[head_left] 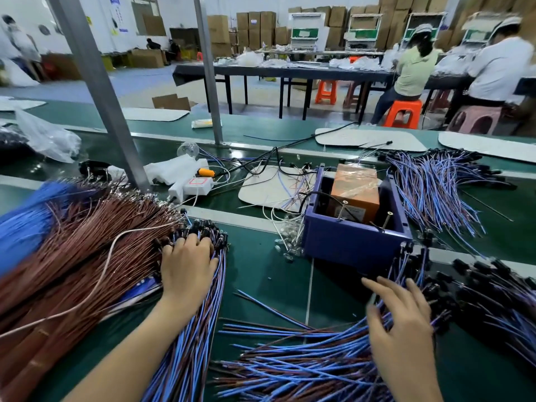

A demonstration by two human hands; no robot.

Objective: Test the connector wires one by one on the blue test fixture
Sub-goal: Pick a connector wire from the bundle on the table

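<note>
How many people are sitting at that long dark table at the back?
2. A person in a pale green shirt on an orange stool; a person in a white shirt further right. More may be hidden beyond the frame's edge.

Open green mat (261,285) mid-table, brown wire pile (72,256) left, blue fixture (348,245) ahead, blue wires (290,367) nearside

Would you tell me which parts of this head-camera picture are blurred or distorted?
Head view: the right hand is motion-blurred at its fingers; the blue wire bundle at far left smears; the metal post leans from wide-angle distortion; the left hand is sharp.
</note>
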